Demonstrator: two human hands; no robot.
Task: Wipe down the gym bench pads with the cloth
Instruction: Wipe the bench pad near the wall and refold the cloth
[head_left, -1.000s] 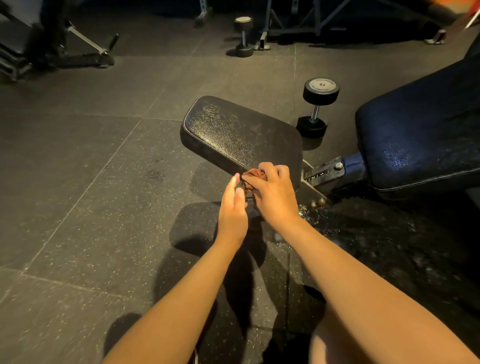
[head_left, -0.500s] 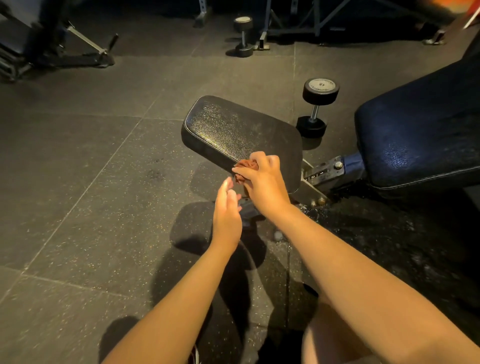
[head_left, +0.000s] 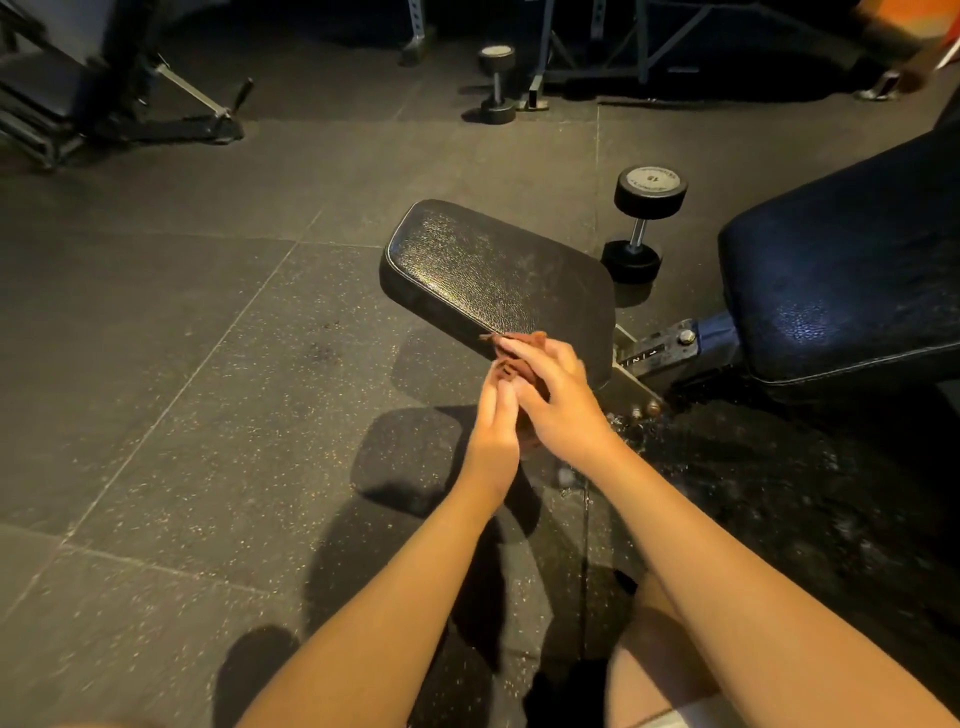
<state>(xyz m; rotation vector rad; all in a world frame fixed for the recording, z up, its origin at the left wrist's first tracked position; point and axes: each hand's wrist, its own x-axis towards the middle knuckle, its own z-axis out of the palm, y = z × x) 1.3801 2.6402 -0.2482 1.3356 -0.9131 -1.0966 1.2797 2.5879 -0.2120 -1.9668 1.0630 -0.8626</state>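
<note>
Cloth (head_left: 511, 358), brown and crumpled, is bunched at the near edge of the seat pad (head_left: 488, 275), clamped under the curled fingers of my right hand (head_left: 566, 410). My left hand (head_left: 493, 436) lies just beside it, fingers straight and close together, their tips touching the cloth's lower fold. Blur hides any finer detail of that touch. My right hand covers most of the cloth and the pad's near right corner.

The seat pad is black pebbled vinyl, flat, with rounded corners and a pale line of piping along its rim. To its right, across a gap, is the larger back pad (head_left: 857, 270), dark and glossy with the same grained skin. A grey metal bracket (head_left: 660, 353), stamped with numbers and fixed by a bolt, bridges the two.

On the far side of the gap a dumbbell (head_left: 641, 223) stands on end, with round black heads, a chrome handle and a pale cap. A smaller dumbbell (head_left: 497, 85) stands farther off by the foot of a steel rack (head_left: 623, 47). Another bench (head_left: 78, 93) sits at far left.

Underfoot is a floor (head_left: 182, 364) of dark rubber tiles flecked with pale specks, glistening below the bracket. My forearms cross the near tiles.
</note>
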